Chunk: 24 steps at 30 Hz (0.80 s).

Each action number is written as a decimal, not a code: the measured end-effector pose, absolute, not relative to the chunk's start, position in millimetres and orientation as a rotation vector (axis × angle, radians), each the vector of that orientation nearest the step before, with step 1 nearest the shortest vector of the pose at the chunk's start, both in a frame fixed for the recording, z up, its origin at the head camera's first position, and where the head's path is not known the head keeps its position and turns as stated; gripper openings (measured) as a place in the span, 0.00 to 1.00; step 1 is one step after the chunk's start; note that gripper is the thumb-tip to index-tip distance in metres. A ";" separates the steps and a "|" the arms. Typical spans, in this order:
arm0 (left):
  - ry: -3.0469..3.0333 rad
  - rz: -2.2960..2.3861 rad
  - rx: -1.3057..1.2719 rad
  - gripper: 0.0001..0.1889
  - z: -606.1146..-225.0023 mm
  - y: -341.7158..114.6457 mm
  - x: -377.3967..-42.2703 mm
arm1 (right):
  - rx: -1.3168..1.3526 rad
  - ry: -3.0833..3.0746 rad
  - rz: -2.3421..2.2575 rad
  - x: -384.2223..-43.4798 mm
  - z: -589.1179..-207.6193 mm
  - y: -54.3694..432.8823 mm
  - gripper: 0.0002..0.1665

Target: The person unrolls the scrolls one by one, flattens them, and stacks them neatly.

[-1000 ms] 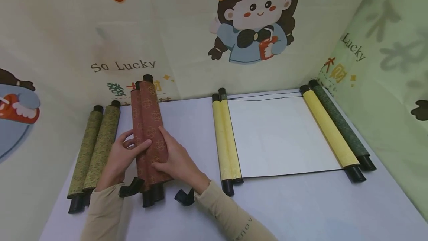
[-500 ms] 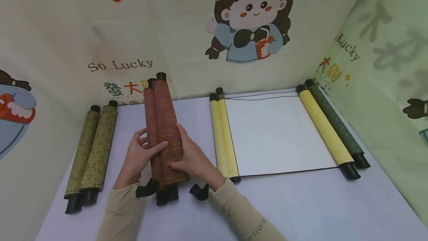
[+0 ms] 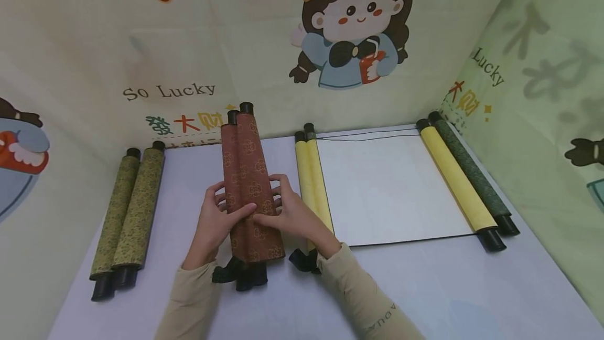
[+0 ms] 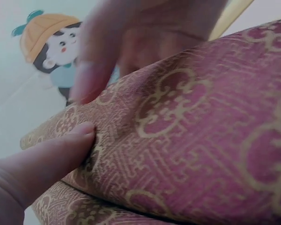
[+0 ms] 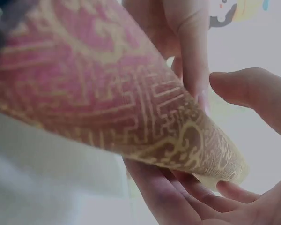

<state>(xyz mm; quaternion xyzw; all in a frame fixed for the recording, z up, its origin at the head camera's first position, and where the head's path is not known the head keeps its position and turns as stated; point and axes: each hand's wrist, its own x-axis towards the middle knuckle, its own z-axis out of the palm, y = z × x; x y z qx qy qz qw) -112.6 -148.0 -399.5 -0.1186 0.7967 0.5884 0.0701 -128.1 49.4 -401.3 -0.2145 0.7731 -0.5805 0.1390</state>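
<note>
A red scroll (image 3: pixel 247 172) with gold floral patterning, its two rolls side by side with black end knobs, is held tilted over the table in the head view. My left hand (image 3: pixel 214 227) grips its left side, thumb pressing on the front. On the right side, my right hand (image 3: pixel 297 214) curls its fingers behind the scroll, its thumb across the front in the head view. In the right wrist view, that thumb (image 5: pixel 253 89) stands off the cloth while the fingers lie beneath. The left thumb (image 4: pixel 61 150) touches the patterned cloth in the left wrist view.
Two olive patterned rolls (image 3: pixel 138 214) lie at the left. Right of my hands, a partly unrolled scroll shows a white sheet (image 3: pixel 377 193) between yellow rolls (image 3: pixel 457 177), with a dark green roll (image 3: pixel 472 167) beside it. A printed cloth wall (image 3: pixel 255 56) rises behind.
Both hands have carried the red scroll to the right, toward the yellow rolls. My right index finger has moved from the front of the scroll to its right edge.
</note>
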 end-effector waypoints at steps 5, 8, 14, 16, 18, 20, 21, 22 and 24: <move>2.436 1.786 -0.348 0.58 -401.7 -131.3 -106.9 | -0.627 2.293 -1.646 -127.8 -398.2 58.6 0.47; 2.468 1.795 -0.352 0.57 -401.9 -124.2 -104.7 | -0.643 2.332 -1.610 -126.9 -395.1 62.5 0.46; 2.468 1.849 -0.341 0.57 -401.3 -116.7 -102.1 | -0.678 2.368 -1.561 -124.4 -391.5 68.8 0.50; 2.448 1.868 -0.347 0.56 -401.5 -114.7 -101.3 | -0.698 2.364 -1.550 -123.5 -390.5 71.1 0.52; 2.431 1.883 -0.354 0.56 -401.5 -112.8 -100.6 | -0.710 2.359 -1.535 -122.9 -389.9 73.3 0.55; 2.426 1.883 -0.351 0.56 -401.4 -111.4 -100.2 | -0.704 2.347 -1.532 -122.3 -389.8 75.3 0.56; 2.421 1.886 -0.347 0.55 -401.3 -111.0 -100.0 | -0.691 2.339 -1.536 -121.9 -389.6 76.5 0.57; 2.415 1.892 -0.340 0.55 -401.0 -110.7 -100.0 | -0.677 2.337 -1.536 -121.4 -389.7 77.8 0.57; 2.409 1.902 -0.322 0.52 -400.6 -110.6 -100.5 | -0.651 2.325 -1.546 -120.5 -389.5 80.5 0.58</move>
